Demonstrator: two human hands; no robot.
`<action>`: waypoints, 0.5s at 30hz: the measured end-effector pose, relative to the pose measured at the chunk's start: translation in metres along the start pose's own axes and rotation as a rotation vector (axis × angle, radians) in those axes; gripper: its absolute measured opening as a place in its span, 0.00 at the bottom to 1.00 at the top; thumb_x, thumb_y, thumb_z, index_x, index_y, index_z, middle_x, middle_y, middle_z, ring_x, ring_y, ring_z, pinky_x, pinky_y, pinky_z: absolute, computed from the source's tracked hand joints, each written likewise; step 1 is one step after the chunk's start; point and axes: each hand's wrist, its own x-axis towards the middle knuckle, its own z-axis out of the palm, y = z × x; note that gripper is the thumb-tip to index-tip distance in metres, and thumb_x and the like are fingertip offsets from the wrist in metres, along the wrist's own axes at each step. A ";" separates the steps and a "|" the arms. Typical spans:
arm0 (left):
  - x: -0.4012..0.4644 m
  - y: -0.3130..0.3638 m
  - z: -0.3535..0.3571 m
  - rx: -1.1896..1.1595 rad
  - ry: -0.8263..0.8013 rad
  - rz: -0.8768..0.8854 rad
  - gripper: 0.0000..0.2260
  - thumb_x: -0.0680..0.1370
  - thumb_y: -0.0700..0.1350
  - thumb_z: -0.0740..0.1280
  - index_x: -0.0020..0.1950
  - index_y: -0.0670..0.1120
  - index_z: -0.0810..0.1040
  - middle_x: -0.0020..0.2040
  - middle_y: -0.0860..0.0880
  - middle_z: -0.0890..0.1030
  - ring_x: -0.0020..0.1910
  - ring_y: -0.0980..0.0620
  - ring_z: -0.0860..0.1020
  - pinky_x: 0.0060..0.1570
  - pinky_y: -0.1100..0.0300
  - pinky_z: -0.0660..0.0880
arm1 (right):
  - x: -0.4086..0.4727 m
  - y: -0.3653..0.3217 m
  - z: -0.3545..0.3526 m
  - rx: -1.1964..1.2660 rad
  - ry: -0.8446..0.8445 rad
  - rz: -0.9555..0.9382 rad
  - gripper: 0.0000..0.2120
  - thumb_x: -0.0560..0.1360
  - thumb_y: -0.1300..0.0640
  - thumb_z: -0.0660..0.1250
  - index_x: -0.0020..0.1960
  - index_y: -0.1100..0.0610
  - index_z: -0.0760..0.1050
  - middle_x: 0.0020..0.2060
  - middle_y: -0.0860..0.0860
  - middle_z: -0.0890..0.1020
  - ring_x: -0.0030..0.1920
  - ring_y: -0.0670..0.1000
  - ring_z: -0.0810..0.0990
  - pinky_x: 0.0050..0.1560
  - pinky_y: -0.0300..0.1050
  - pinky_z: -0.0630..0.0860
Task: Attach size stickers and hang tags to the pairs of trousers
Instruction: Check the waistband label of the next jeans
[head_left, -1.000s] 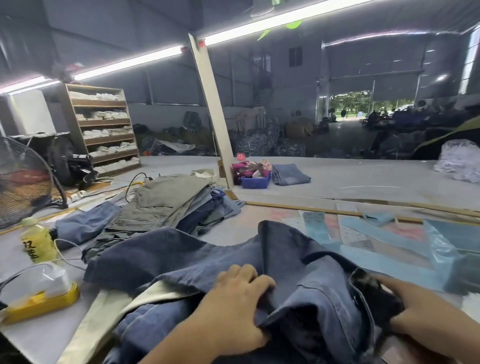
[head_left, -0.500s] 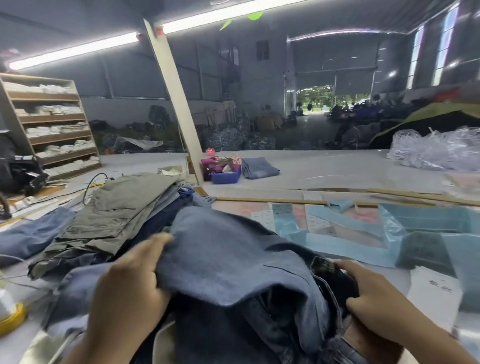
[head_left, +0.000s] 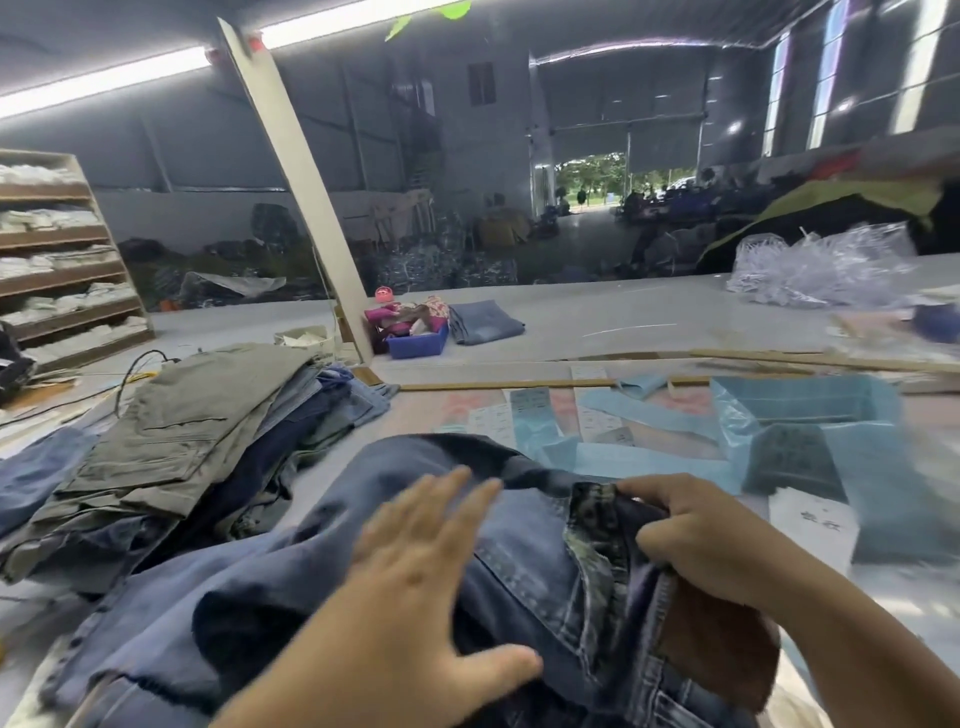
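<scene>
Head view: denim trousers (head_left: 322, 597) heaped at table near edge. Left hand (head_left: 415, 582) flat on cloth, fingers spread. Right hand (head_left: 696, 540) pinches waistband (head_left: 597, 525). Advice: smooth waistband flat before tagging. Sticker strips (head_left: 587, 415) mid-table; trouser stack (head_left: 197, 436) toward left edge.

The pale tabletop (head_left: 649, 322) carries blue jeans (head_left: 322, 587) at the near edge, a stack of folded trousers (head_left: 208, 426) to the left, light-blue sticker strips (head_left: 649, 431) to the right, and farther back a blue tray (head_left: 418, 343), folded denim (head_left: 485, 322) and crumpled clear plastic (head_left: 821, 270).
</scene>
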 end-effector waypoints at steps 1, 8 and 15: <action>0.007 0.010 0.016 0.017 0.003 0.038 0.44 0.64 0.78 0.57 0.73 0.72 0.36 0.75 0.72 0.38 0.74 0.67 0.36 0.72 0.60 0.40 | -0.002 0.001 0.002 0.006 -0.013 -0.011 0.20 0.56 0.55 0.60 0.45 0.48 0.81 0.37 0.44 0.84 0.39 0.47 0.81 0.41 0.45 0.77; 0.032 0.015 0.070 0.228 -0.018 -0.045 0.28 0.71 0.64 0.55 0.72 0.61 0.63 0.72 0.62 0.62 0.69 0.53 0.61 0.62 0.53 0.62 | -0.029 0.035 -0.005 0.111 0.047 0.235 0.23 0.65 0.51 0.70 0.60 0.45 0.76 0.52 0.46 0.81 0.50 0.47 0.79 0.50 0.42 0.76; 0.021 0.075 0.045 -0.489 0.335 0.078 0.13 0.70 0.52 0.63 0.52 0.59 0.79 0.54 0.67 0.76 0.61 0.64 0.72 0.59 0.72 0.66 | -0.066 0.038 -0.002 0.677 0.089 0.326 0.22 0.57 0.57 0.73 0.51 0.57 0.79 0.37 0.61 0.81 0.27 0.53 0.76 0.22 0.41 0.70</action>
